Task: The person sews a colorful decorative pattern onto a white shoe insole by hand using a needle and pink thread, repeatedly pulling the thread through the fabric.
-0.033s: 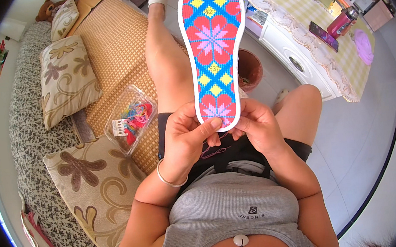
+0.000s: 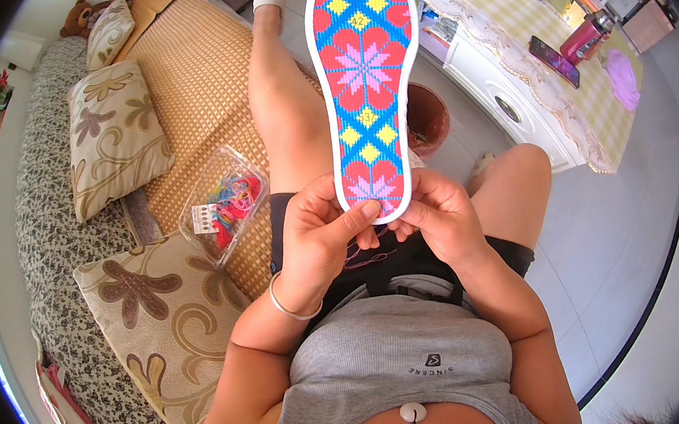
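An embroidered shoe insole (image 2: 365,73) with a white rim stands out in front of me, its far end cut off by the picture's upper edge. Red and pink flowers, blue lattice and yellow diamonds cover its face. My left hand (image 2: 323,228) pinches the near rounded end, thumb on top. On the other side of that end, my right hand (image 2: 445,216) grips the edge between thumb and fingers. Fingers curl beneath the insole, partly hidden. Loose purplish thread (image 2: 376,256) lies over my dark shorts just below. I cannot make out a needle.
Left of my leg, a clear plastic box (image 2: 227,205) of colourful thread sits on the woven seat mat (image 2: 197,78), near patterned cushions (image 2: 120,136). A reddish bin (image 2: 429,120) stands beyond my lap. The checked-cloth table (image 2: 492,10) at right bears a phone (image 2: 555,62) and a flask (image 2: 588,37).
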Demonstrator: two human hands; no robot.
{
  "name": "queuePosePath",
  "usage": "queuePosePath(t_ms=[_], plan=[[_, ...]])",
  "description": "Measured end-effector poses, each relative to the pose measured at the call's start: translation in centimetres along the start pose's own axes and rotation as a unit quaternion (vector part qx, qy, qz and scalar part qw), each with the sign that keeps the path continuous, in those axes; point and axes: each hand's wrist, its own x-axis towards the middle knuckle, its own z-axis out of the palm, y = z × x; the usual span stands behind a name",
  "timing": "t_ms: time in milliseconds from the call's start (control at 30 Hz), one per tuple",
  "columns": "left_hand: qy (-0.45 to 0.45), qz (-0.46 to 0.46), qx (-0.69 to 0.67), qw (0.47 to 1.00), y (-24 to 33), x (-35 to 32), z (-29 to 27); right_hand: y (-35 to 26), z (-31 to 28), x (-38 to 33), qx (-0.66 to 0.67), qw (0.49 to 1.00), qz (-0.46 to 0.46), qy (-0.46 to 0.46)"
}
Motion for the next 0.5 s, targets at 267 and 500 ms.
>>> queuePosePath(t_ms=[267, 500], plan=[[0.025, 0.073, 0.056, 0.995, -0.2, -0.1, 0.0, -2.9, 1.7, 1.1, -0.552, 0.718, -0.417, 0.082], [0.178, 0.229, 0.244, 0.925, 0.6, 2.9, -3.6, -11.9, -3.0, -4.9, 0.21, 0.907, -0.362, 0.041]])
